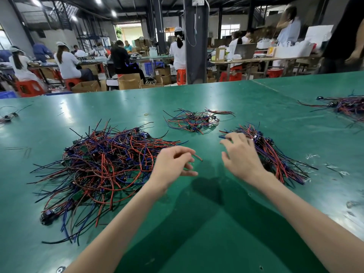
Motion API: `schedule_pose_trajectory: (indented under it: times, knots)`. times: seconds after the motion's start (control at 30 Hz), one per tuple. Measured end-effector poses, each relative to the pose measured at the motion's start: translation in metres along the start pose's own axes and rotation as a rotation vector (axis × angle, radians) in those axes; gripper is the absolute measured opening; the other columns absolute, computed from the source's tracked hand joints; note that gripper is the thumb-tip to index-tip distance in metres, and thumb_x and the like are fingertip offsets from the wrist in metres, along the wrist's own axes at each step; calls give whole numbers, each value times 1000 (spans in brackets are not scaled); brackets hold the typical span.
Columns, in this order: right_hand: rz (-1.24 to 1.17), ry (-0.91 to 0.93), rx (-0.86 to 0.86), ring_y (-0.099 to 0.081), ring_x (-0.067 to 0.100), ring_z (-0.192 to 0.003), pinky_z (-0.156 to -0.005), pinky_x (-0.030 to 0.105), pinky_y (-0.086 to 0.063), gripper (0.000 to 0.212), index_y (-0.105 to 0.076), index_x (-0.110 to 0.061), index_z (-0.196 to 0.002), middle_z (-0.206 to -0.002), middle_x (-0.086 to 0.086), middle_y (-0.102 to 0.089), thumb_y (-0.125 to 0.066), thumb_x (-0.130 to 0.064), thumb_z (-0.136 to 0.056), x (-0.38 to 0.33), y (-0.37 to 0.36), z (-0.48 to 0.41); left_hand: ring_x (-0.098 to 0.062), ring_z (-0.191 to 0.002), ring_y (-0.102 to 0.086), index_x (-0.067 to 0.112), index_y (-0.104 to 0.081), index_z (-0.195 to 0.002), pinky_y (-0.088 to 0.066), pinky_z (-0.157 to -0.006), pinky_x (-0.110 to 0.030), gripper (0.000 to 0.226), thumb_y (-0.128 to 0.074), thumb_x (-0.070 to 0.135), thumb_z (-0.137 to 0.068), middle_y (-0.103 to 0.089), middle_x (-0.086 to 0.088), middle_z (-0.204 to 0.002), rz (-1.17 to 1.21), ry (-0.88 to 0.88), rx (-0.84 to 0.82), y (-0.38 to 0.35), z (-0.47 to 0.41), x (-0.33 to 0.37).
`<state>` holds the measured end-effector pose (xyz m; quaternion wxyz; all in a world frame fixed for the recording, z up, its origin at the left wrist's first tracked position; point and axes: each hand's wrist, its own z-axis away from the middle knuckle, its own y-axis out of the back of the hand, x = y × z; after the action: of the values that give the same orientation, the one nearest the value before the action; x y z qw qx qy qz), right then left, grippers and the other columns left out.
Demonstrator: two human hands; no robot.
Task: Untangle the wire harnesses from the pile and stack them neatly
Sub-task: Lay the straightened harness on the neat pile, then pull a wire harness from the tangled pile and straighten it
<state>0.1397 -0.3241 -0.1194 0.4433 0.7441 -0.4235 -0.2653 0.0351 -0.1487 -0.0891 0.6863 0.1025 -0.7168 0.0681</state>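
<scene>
A big tangled pile of red, blue and black wire harnesses [102, 166] with small green boards lies left of centre on the green table [197, 223]. My left hand [173, 164] hovers at the pile's right edge, fingers loosely curled, a red wire end poking out past its fingertips. On the right lies a combed stack of harnesses [275, 156] with wires running the same way. My right hand [240, 154] rests with straight, spread fingers on the stack's left side.
A smaller loose bunch of harnesses [194, 120] lies further back at centre. More harnesses [346, 106] sit at the far right, a few [7, 116] at the far left edge. Beyond the table's far edge people work at benches.
</scene>
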Motion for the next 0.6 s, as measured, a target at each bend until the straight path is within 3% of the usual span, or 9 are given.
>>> schedule_pose_trajectory:
  times: [0.17,0.27,0.33,0.4,0.5,0.6]
  knots:
    - [-79,224,-29,-53,28,-104,-91,38,-38,22,-67,-13,-104,-108,6,-60,-56,-17,-85,-35,-17,12,-11,-60,-66,10,-65,-103,-58,-63,-24,23,-49,-5,-93,-62,-8,-86,-208,-224,318,68,-33,37]
    - [-83,255,-40,-52,27,-103,-90,39,-38,22,-68,-12,-102,-105,6,-61,-54,-17,-86,-37,-19,10,-17,-81,-62,9,-58,-121,-53,-70,-28,37,-40,-7,-94,-63,-10,-106,-654,-254,534,131,-63,52]
    - [-97,247,-28,-52,27,-102,-90,38,-38,20,-69,-11,-99,-103,6,-61,-54,-15,-87,-34,-20,10,-31,-99,-59,6,-55,-126,-50,-82,-38,39,-42,-5,-91,-62,-18,-118,-1092,-60,509,164,-80,44]
    - [-120,252,-27,-52,27,-100,-89,38,-38,18,-69,-10,-96,-101,5,-62,-54,-14,-87,-34,-21,13,-37,-105,-56,-1,-54,-119,-47,-85,-38,31,-48,3,-89,-61,-24,-116,-1400,181,371,181,-83,29]
    - [-164,264,-18,-53,27,-97,-87,38,-39,15,-70,-9,-94,-98,6,-62,-57,-11,-86,-36,-21,11,-33,-88,-56,1,-53,-93,-45,-72,-35,11,-53,11,-88,-60,-18,-93,-1471,276,277,187,-76,14]
    - [-192,260,-12,-52,27,-98,-87,36,-38,16,-70,-9,-95,-99,5,-62,-57,-11,-87,-38,-23,8,-31,-81,-54,4,-58,-84,-46,-69,-36,3,-56,6,-83,-61,-16,-93,-1472,214,320,185,-74,13]
